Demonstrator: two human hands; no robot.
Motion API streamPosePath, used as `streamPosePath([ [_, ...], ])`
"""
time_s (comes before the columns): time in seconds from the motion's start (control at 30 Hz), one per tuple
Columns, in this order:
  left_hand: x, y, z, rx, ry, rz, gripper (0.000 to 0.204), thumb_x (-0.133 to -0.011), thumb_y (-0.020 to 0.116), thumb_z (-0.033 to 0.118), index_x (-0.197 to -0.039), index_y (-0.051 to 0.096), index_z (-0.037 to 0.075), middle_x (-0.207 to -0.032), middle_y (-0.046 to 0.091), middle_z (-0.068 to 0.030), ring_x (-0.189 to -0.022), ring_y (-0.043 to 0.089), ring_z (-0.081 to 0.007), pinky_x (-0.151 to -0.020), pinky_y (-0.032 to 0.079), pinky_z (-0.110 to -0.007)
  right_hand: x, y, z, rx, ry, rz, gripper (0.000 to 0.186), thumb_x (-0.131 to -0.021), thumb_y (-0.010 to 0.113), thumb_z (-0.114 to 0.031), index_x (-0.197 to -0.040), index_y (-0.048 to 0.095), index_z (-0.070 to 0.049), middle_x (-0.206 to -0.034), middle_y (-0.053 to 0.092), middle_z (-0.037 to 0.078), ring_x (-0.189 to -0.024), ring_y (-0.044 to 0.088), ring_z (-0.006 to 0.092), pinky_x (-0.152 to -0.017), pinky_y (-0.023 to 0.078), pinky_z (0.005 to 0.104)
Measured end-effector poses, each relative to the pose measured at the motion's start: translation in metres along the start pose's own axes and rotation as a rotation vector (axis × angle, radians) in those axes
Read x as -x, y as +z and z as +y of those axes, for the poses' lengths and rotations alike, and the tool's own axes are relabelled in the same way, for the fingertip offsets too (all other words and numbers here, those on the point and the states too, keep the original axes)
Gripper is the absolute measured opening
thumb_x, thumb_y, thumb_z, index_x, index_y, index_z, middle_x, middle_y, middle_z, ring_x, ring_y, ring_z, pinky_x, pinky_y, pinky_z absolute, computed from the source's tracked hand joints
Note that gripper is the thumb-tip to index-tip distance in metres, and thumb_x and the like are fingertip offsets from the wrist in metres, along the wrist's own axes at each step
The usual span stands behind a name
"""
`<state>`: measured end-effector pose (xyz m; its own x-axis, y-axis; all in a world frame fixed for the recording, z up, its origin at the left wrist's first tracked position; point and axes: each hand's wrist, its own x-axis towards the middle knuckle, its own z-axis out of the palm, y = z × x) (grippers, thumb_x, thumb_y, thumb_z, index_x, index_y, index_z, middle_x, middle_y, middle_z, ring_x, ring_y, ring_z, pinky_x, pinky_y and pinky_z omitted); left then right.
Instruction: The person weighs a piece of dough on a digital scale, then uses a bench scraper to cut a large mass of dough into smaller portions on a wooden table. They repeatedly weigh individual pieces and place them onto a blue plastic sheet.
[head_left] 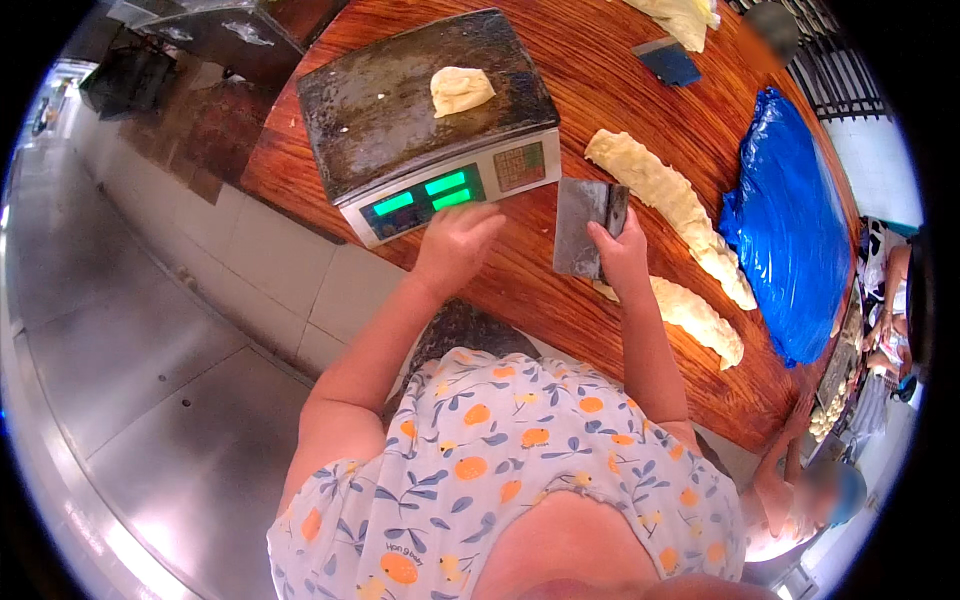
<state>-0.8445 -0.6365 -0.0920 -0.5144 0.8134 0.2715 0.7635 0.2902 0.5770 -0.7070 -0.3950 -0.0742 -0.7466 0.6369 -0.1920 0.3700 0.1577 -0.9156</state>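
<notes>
My right hand (624,254) grips a metal dough scraper (577,232) by its dark handle, its blade pointing left over the wooden table. Beside it lie two long strips of pale dough: a longer strip (680,200) and a shorter strip (697,318), partly hidden by my right hand. My left hand (458,243) is closed, with no object showing in its fingers. It hovers just in front of the lit green display of a digital scale (400,155), covering the display's lower edge. On the scale's dark, floury platform sits one lump of dough (461,91).
Blue plastic sheeting (790,230) covers something at the table's right. A dark blue flat piece (667,62) and a pale bag (682,20) lie at the far side of the wooden table (575,95). Another person (790,500) is at the lower right; more people are at the right edge.
</notes>
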Motion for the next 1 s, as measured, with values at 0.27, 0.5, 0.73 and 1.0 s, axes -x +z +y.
streamPosePath([
  [0.27,-0.143,-0.044,-0.032,-0.478,0.151,0.366,0.044,-0.082,0.072,0.036,-0.117,0.064,0.012,-0.125,0.059,-0.0116,-0.119,0.053,-0.0352,-0.096,0.042,-0.046,0.031,-0.029,-0.006,-0.011,0.057,0.101,0.035,-0.084,0.069,-0.011,-0.113,0.057,0.002,-0.097,0.068,0.011,-0.087,0.063,0.0166,-0.080,0.050,0.0327],
  [0.5,-0.207,-0.047,-0.114,-0.543,0.280,0.061,0.027,-0.095,0.055,0.032,-0.107,0.070,0.013,-0.109,0.068,-0.0073,-0.105,0.061,-0.0272,-0.091,0.047,-0.039,0.050,-0.040,0.019,0.112,-0.012,0.236,0.049,-0.081,0.070,-0.025,-0.116,0.052,0.004,-0.095,0.066,0.028,-0.091,0.065,0.0439,-0.078,0.052,0.0469],
  [0.73,-0.194,0.017,-0.021,1.376,-0.707,0.236,0.042,-0.096,0.054,0.052,-0.106,0.060,0.012,-0.085,0.060,-0.0040,-0.084,0.060,-0.0193,-0.069,0.053,-0.035,0.115,-0.069,0.022,-0.019,0.175,0.307,0.045,-0.083,0.067,-0.024,-0.118,0.052,0.002,-0.099,0.065,0.026,-0.096,0.063,0.0418,-0.083,0.049,0.0446],
  [1.0,-0.244,0.204,0.233,1.997,-0.764,-0.718,0.048,-0.101,0.043,0.047,-0.126,0.053,0.007,-0.119,0.059,-0.0121,-0.110,0.057,-0.0278,-0.097,0.046,-0.047,0.193,-0.080,0.069,0.036,0.399,0.356,0.052,-0.082,0.070,-0.027,-0.120,0.051,0.003,-0.102,0.065,0.027,-0.100,0.063,0.0425,-0.085,0.049,0.0446],
])
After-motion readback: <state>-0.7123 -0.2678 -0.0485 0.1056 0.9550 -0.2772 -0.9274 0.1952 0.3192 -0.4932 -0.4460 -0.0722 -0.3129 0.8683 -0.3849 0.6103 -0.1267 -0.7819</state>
